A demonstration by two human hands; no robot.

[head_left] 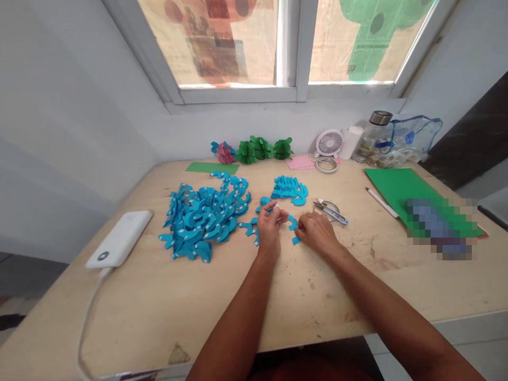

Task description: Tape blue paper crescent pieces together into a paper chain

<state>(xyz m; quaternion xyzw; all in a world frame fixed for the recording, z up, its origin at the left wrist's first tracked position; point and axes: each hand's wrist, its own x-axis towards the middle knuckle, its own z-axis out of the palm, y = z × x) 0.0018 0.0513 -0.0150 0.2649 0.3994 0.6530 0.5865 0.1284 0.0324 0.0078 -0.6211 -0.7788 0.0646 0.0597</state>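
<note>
My left hand [269,226] and my right hand [315,232] meet at the middle of the wooden table [222,296]. Both pinch a curved blue paper piece [292,223] with white tape on it; the left fingertips close on its upper end, the right fingers on its lower end. A big heap of the same blue paper pieces [204,217] lies to the left. A smaller neat stack of blue pieces [289,189] lies just beyond my hands. A few loose blue pieces [251,228] rest by my left hand.
Small snips [331,211] lie right of my hands. A white power bank [119,239] with cable sits left. Green paper sheets [400,188], a pen [381,202], tape roll [326,164], small fan [329,143], bottle [373,135], clear bag [413,135] and folded paper flowers [257,150] stand farther back.
</note>
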